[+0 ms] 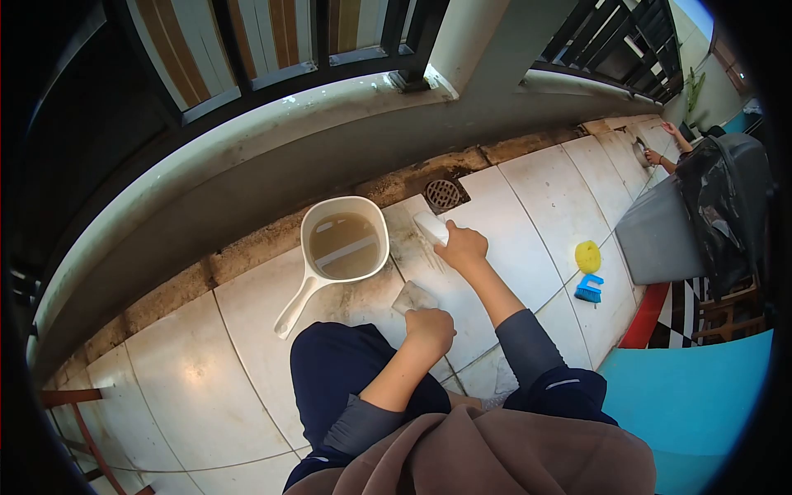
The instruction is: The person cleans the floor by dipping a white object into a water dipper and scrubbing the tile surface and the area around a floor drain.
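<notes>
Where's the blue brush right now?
In the head view, the blue brush lies on the white tiles, to the right of the person's right hand, just below the yellow sponge and left of the grey bin.

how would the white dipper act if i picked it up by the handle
The dipper would likely feel heavy for its size, since murky water fills much of it. It may tip or slosh, as the handle sticks out to one side. The walls look like stiff plastic, so they probably won't flop.
</notes>
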{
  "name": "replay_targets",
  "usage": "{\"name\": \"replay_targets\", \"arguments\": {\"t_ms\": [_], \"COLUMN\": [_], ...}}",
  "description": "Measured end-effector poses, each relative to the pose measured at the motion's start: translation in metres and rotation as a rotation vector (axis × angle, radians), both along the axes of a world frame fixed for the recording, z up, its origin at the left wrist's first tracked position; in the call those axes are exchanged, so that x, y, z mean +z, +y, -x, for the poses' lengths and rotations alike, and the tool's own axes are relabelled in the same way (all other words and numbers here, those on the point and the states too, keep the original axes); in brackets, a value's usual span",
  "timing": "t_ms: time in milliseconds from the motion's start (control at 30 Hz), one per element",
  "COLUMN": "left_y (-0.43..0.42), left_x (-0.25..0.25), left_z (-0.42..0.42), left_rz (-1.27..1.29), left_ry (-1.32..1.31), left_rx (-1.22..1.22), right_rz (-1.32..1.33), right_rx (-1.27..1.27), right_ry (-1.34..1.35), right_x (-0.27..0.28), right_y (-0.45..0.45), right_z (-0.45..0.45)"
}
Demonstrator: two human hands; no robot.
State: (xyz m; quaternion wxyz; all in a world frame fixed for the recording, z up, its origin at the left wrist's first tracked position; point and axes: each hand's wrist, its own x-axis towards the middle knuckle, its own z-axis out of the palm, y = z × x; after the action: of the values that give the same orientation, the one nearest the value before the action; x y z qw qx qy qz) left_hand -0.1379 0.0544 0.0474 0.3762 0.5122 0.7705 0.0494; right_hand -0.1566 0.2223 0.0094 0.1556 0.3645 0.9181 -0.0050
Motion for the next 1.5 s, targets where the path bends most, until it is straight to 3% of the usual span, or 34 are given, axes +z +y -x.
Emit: {"name": "replay_targets", "arguments": {"t_ms": [133, 267, 567, 700, 1100, 1500], "left_y": [-0.001, -0.002, 0.0, -0.001, -0.003, -0.002], "left_x": [0.002, 0.005, 0.0, -0.002, 0.003, -0.001], "left_z": [-0.003, -0.006, -0.005, -0.001, -0.001, -0.001], "left_rz": [-0.007, -0.026, -0.012, -0.005, -0.023, -0.014], "left_ry": [-0.014, -0.014, -0.009, -0.023, -0.009, -0.001], "left_rx": [-0.002, -0.027, -0.025, -0.02, -0.002, -0.01], "right_rz": [-0.002, -0.004, -0.014, 0.028, 0.03, 0.014], "right_rx": [0.019, 0.017, 0.023, 0.002, 0.027, -0.002], "right_ry": [-0.001, -0.012, 0.049, 0.05, -0.005, 0.035], "right_x": [0.007, 0.008, -0.006, -0.002, 0.008, -0.002], "right_y": [-0.027, -0.034, 0.008, 0.013, -0.026, 0.009], "right_z": [-0.087, -0.111, 0.033, 0.051, -0.112, 0.055]}}
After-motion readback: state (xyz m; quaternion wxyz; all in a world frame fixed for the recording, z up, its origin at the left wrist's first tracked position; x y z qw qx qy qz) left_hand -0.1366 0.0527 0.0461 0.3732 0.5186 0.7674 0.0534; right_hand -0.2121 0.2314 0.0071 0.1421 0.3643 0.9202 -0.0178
